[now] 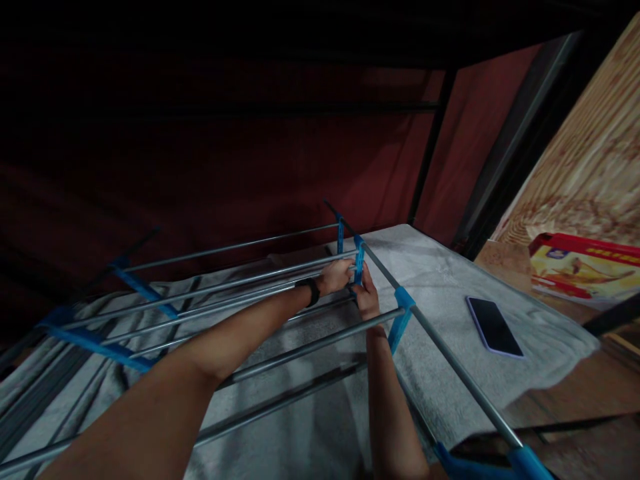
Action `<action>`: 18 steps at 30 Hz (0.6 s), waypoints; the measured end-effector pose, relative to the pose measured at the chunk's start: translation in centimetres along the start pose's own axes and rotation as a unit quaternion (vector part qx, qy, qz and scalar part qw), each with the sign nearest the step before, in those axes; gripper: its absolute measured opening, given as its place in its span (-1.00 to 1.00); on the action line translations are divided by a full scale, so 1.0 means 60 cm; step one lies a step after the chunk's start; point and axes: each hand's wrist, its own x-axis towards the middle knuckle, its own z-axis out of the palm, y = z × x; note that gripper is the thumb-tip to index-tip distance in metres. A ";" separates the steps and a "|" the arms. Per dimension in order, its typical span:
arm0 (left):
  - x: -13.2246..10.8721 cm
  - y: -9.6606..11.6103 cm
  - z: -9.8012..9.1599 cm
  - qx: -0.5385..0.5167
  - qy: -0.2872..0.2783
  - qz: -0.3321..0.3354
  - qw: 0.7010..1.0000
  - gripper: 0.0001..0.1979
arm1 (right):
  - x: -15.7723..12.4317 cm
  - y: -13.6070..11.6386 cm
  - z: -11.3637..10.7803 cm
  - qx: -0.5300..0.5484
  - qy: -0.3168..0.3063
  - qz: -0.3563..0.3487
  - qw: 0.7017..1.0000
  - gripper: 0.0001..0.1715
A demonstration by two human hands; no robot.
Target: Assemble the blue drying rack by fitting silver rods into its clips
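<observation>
A drying rack of grey metal rods [310, 347] and blue plastic joints lies across a grey towel. My left hand [336, 275], with a black band on its wrist, is closed round the end of one rod where it meets a blue connector [359, 261]. My right hand [367, 297] comes up from below between the rods and pinches the same blue connector from the right side. A long side rail [450, 360] runs from that connector toward the lower right, through another blue joint [401, 313].
A dark phone [493, 326] lies flat on the grey towel [440, 280] to the right of the rack. A red and yellow box [585, 267] sits on the wooden surface at the far right. Dark red walls and black frame bars stand behind.
</observation>
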 end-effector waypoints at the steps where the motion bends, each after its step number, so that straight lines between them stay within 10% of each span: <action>1: -0.003 0.002 -0.003 0.021 -0.006 0.011 1.000 -0.70 | -0.001 0.000 0.002 0.009 0.002 -0.002 1.000 -0.11; 18: -0.158 0.007 -0.072 0.235 -0.088 -0.047 0.967 -0.35 | -0.032 -0.037 0.002 0.078 0.009 0.000 0.997 -0.15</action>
